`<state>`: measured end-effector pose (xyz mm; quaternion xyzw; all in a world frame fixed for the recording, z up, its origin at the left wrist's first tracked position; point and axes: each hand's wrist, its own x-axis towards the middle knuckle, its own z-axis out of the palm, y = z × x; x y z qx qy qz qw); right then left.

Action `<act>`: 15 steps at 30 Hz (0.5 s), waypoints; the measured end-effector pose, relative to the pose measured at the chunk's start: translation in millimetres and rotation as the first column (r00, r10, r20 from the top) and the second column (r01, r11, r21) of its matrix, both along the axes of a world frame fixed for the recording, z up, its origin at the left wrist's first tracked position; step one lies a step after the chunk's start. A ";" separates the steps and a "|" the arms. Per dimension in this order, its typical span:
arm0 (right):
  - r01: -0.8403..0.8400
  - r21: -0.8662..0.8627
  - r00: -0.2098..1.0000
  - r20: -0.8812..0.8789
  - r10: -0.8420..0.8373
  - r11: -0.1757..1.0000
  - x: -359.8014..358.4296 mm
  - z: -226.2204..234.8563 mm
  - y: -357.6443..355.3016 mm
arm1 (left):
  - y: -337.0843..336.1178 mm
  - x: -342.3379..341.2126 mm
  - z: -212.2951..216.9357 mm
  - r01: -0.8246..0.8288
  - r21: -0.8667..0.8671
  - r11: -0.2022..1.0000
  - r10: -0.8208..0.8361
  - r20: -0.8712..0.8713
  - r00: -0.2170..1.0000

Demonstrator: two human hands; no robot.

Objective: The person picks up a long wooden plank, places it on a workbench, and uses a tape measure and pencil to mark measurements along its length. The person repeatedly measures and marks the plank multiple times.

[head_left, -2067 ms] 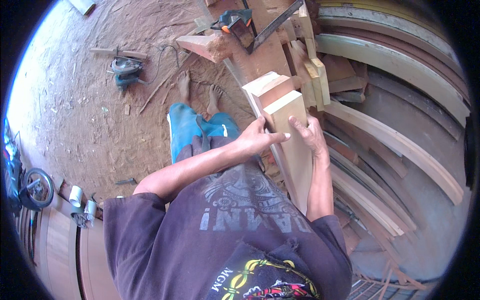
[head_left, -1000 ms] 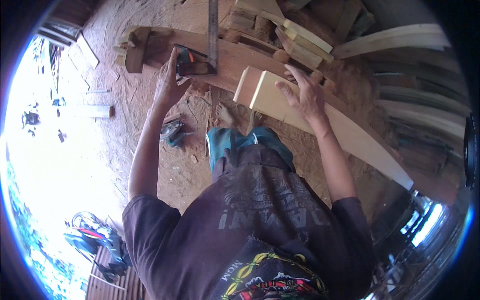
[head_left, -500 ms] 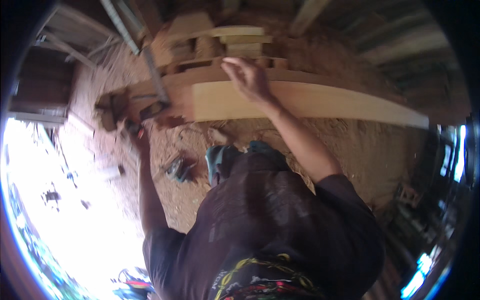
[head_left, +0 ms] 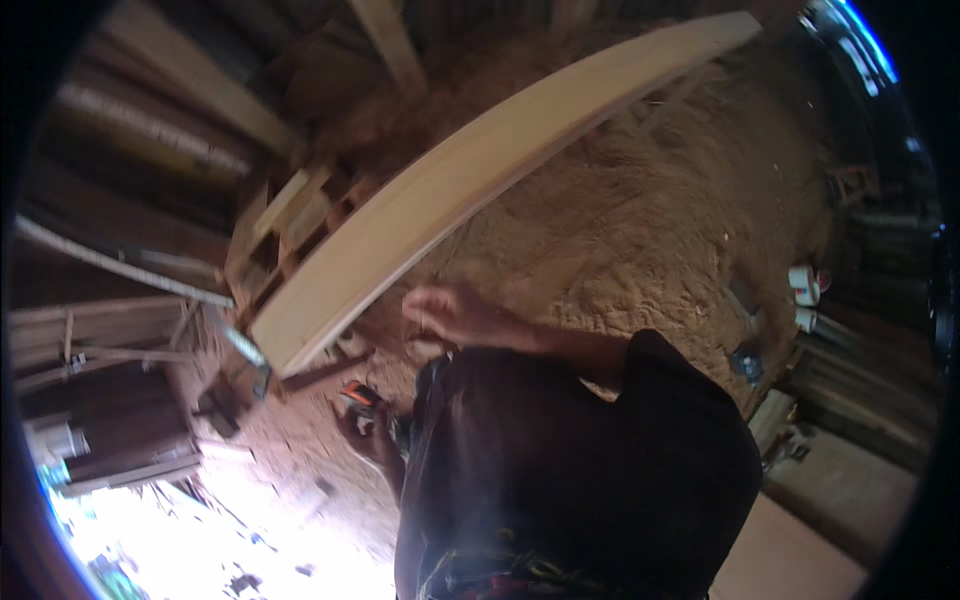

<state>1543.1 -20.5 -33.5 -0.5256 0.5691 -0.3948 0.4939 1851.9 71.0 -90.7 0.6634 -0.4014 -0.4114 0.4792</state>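
Now that both my hands are off it, the long pale plank (head_left: 480,185) lies diagonally across the view on its broad face, one end at the lower left and the tapered end at the upper right. Two seconds ago I had it gripped in both hands. It now bears on its supports alone, which leaves me free to handle a tool.

Cut wood blocks (head_left: 300,200) sit just beside its far edge, near the lower-left end. The sandy floor (head_left: 640,250) shows along its near side.

My right hand (head_left: 448,312) has left the plank's face. It is off the near edge, fingers loosely spread, holding nothing.

My left hand (head_left: 374,440), a second ago raised with the palm bare, is closed around an orange-and-black hand tool (head_left: 358,393). Motion blur limits identification; it may be a tape measure. It sits below the plank's lower-left end, apart from the wood.

Containers: a white cylindrical can (head_left: 803,284) stands at the far right, well apart from my hands, with a smaller white cup (head_left: 806,319) just beside it. Contents of both: not visible.
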 end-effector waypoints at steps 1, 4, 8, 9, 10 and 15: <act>-0.053 0.001 0.999 -0.011 0.053 0.999 -5.3 -1.6 15.1 | -4.0 -36.6 10.0 0.130 -0.046 0.990 -0.135 -0.115 0.984; -0.066 0.183 0.958 0.286 0.011 0.981 -21.2 -1.8 55.6 | -29.9 -129.1 43.6 0.515 -0.157 0.843 -0.523 -0.019 0.852; 0.070 0.204 0.668 0.718 -0.197 0.977 -52.8 -1.8 93.5 | -52.0 -208.2 74.1 0.868 -0.124 0.481 -0.846 0.192 0.497; 0.168 0.226 0.685 0.673 -0.278 0.960 -73.3 -4.9 104.0 | -56.8 -221.3 76.6 0.923 -0.108 0.369 -0.894 0.229 0.385; 0.250 0.165 0.682 0.669 -0.294 0.954 -89.1 -9.2 116.5 | -59.7 -232.9 77.2 0.967 -0.087 0.241 -0.932 0.258 0.256; 0.699 0.352 0.416 0.507 -0.755 0.622 -113.0 -74.3 227.3 | -44.0 -272.0 54.5 0.965 0.047 -0.257 -0.879 0.404 -0.254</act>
